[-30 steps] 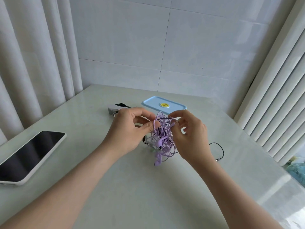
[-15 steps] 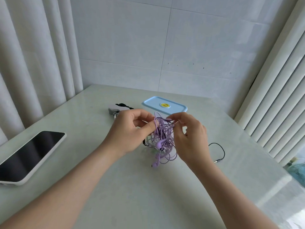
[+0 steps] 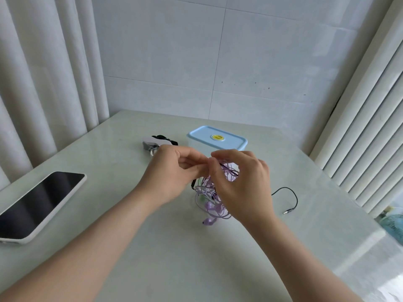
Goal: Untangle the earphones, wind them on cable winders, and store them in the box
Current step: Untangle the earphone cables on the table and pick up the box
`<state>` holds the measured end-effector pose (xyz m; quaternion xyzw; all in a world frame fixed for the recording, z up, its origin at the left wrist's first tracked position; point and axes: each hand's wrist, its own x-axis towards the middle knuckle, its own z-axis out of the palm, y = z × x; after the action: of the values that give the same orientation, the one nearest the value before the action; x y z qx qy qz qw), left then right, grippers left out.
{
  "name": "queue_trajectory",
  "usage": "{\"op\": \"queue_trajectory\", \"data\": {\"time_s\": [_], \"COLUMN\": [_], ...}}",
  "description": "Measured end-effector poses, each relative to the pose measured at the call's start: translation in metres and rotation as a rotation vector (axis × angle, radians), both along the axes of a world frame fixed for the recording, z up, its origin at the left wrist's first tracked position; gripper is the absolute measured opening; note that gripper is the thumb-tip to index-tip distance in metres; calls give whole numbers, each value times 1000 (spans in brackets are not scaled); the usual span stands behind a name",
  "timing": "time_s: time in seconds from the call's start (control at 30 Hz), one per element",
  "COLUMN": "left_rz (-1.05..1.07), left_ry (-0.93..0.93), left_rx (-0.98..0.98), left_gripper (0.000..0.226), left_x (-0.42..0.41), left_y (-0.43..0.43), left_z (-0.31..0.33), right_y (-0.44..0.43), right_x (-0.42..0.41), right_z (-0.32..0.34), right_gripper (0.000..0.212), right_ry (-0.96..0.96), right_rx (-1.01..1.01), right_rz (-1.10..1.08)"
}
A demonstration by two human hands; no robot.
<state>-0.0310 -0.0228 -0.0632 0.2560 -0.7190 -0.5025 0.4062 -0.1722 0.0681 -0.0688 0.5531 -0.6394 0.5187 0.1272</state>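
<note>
While both bare forearms reach in from the near edge, I record a pale green glossy table (image 3: 174, 264) beneath them. A dark-screened phone in a white case (image 3: 41, 203) lies flat at the left, well apart from the hands.

At mid-table the left hand (image 3: 172, 173) has its fingers curled, with thumb and forefinger pinching a strand at the top of the tangled bundle of purple, mint and white earphone cables (image 3: 212, 201). The right hand (image 3: 244, 188) meets it at the same spot, thumb and forefinger nipping the strands and the other fingers arched over the bundle. The bundle hangs from these two pinches; its lowest purple earbud (image 3: 209, 221) appears to touch the table.

A thin black cable with a silver jack plug (image 3: 291, 196) curls on the surface just right of the right hand.

Just behind the hands stands a translucent rectangular box with a light blue lid (image 3: 218, 139), lid on. To its left sit small white and black objects (image 3: 156, 142), which I cannot identify. White curtains (image 3: 43, 83) and a tiled wall (image 3: 218, 51) close the view.
</note>
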Motion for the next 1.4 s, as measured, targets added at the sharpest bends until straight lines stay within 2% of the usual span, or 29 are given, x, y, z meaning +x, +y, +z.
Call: {"op": "queue_trajectory", "data": {"time_s": [0.2,0.3,0.4,0.47,0.57,0.7,0.8,0.83,0.9,0.97,1.07,1.17,1.3,1.4], "left_rz": [4,-1,0,60,143,131,193,169,70,15,27,54,118,105], "left_ry": [116,289,489,554,550,558,249,136,-18,-69,22,109,162,326], "left_rx": [242,367,455,451,380,483,284,196,81,11,-70,-125,0,179], "left_gripper": [9,12,16,17,14,16,15,21,42,43,26,10,14,16], "left_x": [-2,-5,-5,-4,-5,-6,-1,1,1,-4,-9,-10,-11,-10], "left_y": [1,1,0,-3,-5,-2,-9,-8,0,8,14,15,13,7], "left_z": [4,7,12,12,9,12,9,8,5,2,1,0,-1,1], "right_y": [1,1,3,2,1,2,-1,-2,-3,-4,-8,-10,-11,-11], "right_x": [-3,-6,-8,-10,-11,-14,-17,-17,-15,-12,-8,-7,-6,-4], "right_z": [2,3,3,3,3,2,1,-1,-3,-5,-10,-13,-15,-17], "right_gripper": [9,3,11,18,19,14,15,14,10,10,18,12,6,6], "right_ry": [2,-1,24,-26,-82,-65,-146,-140,-54,57,132,107,59,6], "right_rx": [63,152,264,315,345,292,151,108,46,30,34,39,79,219], "right_rz": [-21,-56,-117,-135,-160,-232,-172,-126,-52,4,39,32,5,-29]}}
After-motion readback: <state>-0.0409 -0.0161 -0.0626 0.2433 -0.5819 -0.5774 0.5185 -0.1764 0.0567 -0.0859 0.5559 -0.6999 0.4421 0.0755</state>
